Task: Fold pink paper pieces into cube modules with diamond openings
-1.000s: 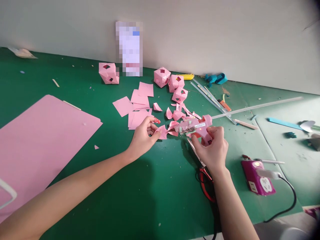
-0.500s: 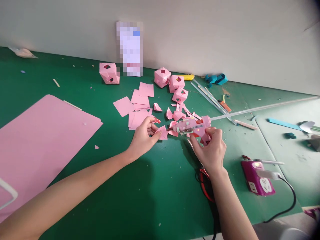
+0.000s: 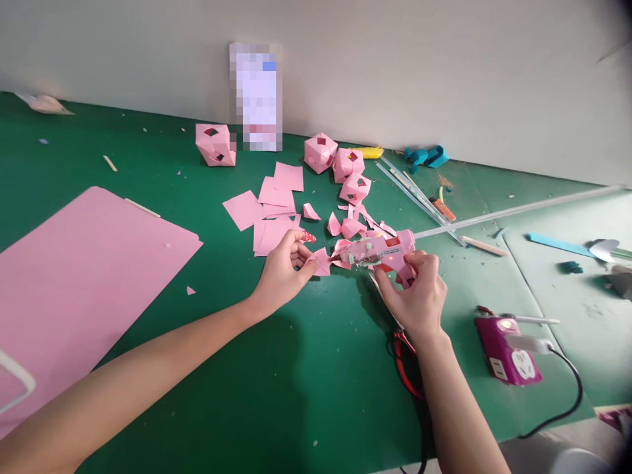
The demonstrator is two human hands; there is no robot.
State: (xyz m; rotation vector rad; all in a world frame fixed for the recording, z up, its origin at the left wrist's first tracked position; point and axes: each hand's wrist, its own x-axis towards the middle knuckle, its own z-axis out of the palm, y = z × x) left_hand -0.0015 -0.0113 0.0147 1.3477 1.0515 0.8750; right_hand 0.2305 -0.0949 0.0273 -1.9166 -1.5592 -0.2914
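Between thumb and fingers, my left hand [image 3: 286,273] pinches a small folded piece of pink paper [image 3: 322,262]. My right hand [image 3: 417,289] grips a pink hot glue gun [image 3: 382,251] by its handle. The gun's nozzle points left, at the right edge of the folded paper; whether it touches cannot be made out. A long clear glue stick [image 3: 513,212] sticks out of the gun's back. Curled pink paper pieces [image 3: 352,228] lie just beyond the gun. Flat pink paper squares [image 3: 276,193] are spread past my left hand.
Several pink paper polyhedra [image 3: 320,153] stand toward the wall, with another [image 3: 216,145] farther left. A large pink sheet [image 3: 93,276] covers the left side. Red-handled scissors [image 3: 407,368] lie beside my right wrist. A purple power adapter [image 3: 511,352] with a cord sits at right.
The glue gun has shifted very slightly left and down, its nozzle staying by the folded paper's edge. Both hands keep their hold.
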